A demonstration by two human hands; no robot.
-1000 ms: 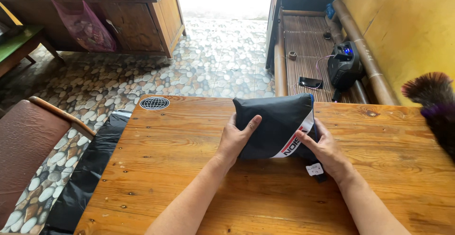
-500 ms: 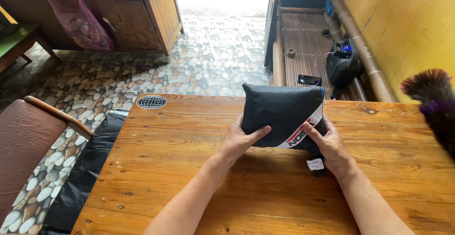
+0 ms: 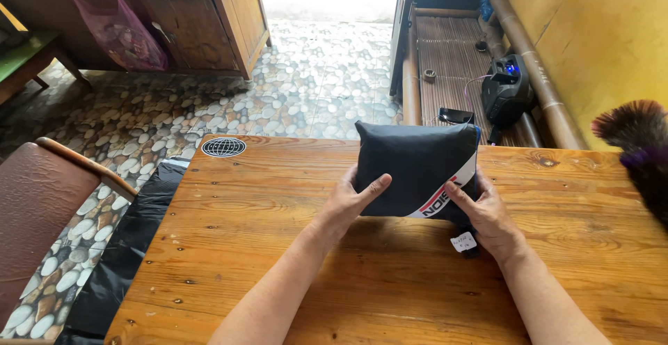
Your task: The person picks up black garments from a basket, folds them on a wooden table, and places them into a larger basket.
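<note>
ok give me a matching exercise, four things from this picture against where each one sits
Things:
1. folded black garment
2. white tag
3. globe sticker
4. feather duster

Places:
A. table's far left corner
B. right edge of view
C. between both hands
D. under the right hand

Pairs: 1-C, 2-D, 3-A, 4-B

Folded black fabric bundle (image 3: 410, 167) with white-and-red diagonal band and small white tag (image 3: 463, 242). Orange-brown varnished wooden table (image 3: 278, 261), dark knots. Multicoloured pebble-pattern floor (image 3: 209, 108). Yellow wall (image 3: 598, 32). Brown chair (image 3: 42, 206). Pink bag (image 3: 122, 32). Black plastic sheet (image 3: 132, 247).
</note>
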